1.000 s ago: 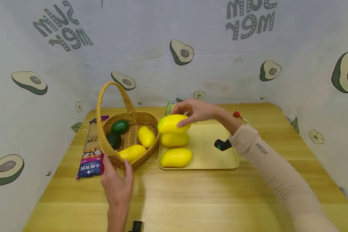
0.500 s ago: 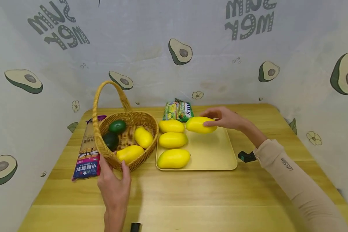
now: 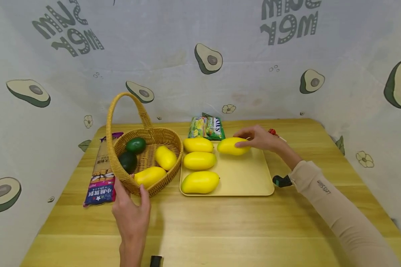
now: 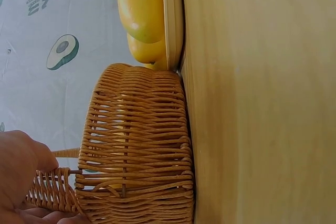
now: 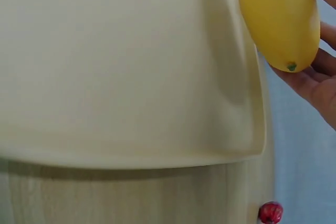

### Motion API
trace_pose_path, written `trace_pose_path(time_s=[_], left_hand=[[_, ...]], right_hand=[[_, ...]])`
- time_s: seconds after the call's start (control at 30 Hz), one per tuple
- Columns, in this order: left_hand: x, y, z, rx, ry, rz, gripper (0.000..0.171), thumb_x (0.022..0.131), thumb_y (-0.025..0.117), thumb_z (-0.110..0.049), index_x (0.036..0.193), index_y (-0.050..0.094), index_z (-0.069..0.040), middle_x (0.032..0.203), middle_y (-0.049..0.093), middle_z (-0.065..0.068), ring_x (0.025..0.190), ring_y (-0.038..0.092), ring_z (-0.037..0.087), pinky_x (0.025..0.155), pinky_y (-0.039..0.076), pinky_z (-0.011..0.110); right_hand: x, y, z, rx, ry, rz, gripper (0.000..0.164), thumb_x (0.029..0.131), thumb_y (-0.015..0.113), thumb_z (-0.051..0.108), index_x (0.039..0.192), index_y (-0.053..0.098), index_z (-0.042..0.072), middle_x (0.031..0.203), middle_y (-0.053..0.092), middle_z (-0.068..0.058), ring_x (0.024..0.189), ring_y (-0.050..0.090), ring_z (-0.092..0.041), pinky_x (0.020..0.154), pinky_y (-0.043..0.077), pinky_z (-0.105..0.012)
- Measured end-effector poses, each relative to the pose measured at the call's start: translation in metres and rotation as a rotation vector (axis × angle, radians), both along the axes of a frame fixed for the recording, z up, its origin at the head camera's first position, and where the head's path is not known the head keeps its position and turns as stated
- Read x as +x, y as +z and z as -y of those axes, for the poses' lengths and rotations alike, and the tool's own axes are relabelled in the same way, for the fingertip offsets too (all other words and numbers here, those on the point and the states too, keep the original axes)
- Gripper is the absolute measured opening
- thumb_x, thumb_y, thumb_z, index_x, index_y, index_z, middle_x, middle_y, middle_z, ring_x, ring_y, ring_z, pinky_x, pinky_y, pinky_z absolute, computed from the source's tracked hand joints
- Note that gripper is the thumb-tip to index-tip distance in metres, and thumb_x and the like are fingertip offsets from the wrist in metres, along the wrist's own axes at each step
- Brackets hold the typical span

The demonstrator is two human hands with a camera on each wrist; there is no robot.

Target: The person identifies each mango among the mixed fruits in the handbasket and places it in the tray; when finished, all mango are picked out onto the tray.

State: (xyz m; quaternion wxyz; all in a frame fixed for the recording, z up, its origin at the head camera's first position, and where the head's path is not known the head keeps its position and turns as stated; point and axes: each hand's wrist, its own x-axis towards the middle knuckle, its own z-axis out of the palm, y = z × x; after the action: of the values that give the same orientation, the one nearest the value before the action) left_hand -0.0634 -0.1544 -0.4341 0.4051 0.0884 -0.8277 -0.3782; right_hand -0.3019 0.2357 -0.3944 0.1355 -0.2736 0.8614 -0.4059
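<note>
My right hand point(image 3: 258, 139) grips a yellow mango point(image 3: 232, 146) over the back of the cream tray point(image 3: 242, 178); the right wrist view shows the same mango point(image 5: 281, 22) close over the rim, fingers around its far side. Three more mangoes lie in a column on the tray's left, the front mango point(image 3: 200, 182) nearest me. My left hand point(image 3: 131, 211) holds the near edge of the wicker basket point(image 3: 168, 135), thumb inside, the other fingers mostly hidden. Inside the basket are two yellow mangoes, one point(image 3: 165, 157) at the right, and two dark green avocados, one point(image 3: 135, 145) at the back.
A pasta packet point(image 3: 100, 178) lies left of the basket, partly behind it. Behind the tray is a green snack packet point(image 3: 206, 128). A red lollipop point(image 3: 272, 132) rests at the back right. Patterned cloth walls point(image 3: 167, 66) enclose the table's back and sides.
My right hand carries the mango from above the left column rightward to the tray's back right, then slightly lower. The left hand keeps its hold on the basket.
</note>
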Motion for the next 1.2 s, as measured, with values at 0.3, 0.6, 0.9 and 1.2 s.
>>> trace_pose_path(time_s=[0.3, 0.6, 0.9, 1.2], left_hand=[[-0.001, -0.001, 0.001, -0.010, 0.004, 0.005, 0.072, 0.092, 0.077, 0.008, 0.155, 0.044, 0.008, 0.131, 0.072, 0.026, 0.121, 0.072, 0.044, 0.097, 0.058, 0.051], [-0.002, -0.001, 0.001, -0.017, 0.003, 0.007, 0.072, 0.092, 0.077, 0.007, 0.156, 0.044, 0.008, 0.131, 0.072, 0.026, 0.120, 0.072, 0.044, 0.096, 0.058, 0.052], [-0.002, -0.001, 0.001, -0.013, 0.004, 0.018, 0.072, 0.093, 0.078, 0.005, 0.156, 0.043, 0.007, 0.132, 0.072, 0.026, 0.121, 0.071, 0.044, 0.097, 0.058, 0.053], [-0.001, -0.001, 0.001, -0.013, 0.011, 0.024, 0.073, 0.093, 0.077, 0.004, 0.157, 0.042, 0.008, 0.131, 0.072, 0.028, 0.120, 0.071, 0.046, 0.096, 0.060, 0.058]], right_hand=[[-0.004, -0.014, 0.000, 0.028, -0.021, -0.054, 0.043, 0.100, 0.079, 0.015, 0.137, 0.070, -0.006, 0.132, 0.073, -0.023, 0.113, 0.070, -0.034, 0.106, 0.058, -0.056], [-0.006, -0.022, 0.000, 0.032, -0.048, -0.079, 0.043, 0.102, 0.076, 0.017, 0.138, 0.069, -0.006, 0.135, 0.072, -0.024, 0.119, 0.068, -0.038, 0.111, 0.053, -0.061], [-0.006, -0.022, 0.008, 0.040, -0.088, -0.113, 0.044, 0.103, 0.076, 0.017, 0.138, 0.068, -0.008, 0.134, 0.071, -0.027, 0.122, 0.068, -0.042, 0.110, 0.055, -0.058], [-0.006, -0.022, 0.011, 0.057, -0.105, -0.125, 0.044, 0.102, 0.077, 0.015, 0.138, 0.068, -0.009, 0.134, 0.071, -0.028, 0.123, 0.067, -0.043, 0.109, 0.055, -0.058]])
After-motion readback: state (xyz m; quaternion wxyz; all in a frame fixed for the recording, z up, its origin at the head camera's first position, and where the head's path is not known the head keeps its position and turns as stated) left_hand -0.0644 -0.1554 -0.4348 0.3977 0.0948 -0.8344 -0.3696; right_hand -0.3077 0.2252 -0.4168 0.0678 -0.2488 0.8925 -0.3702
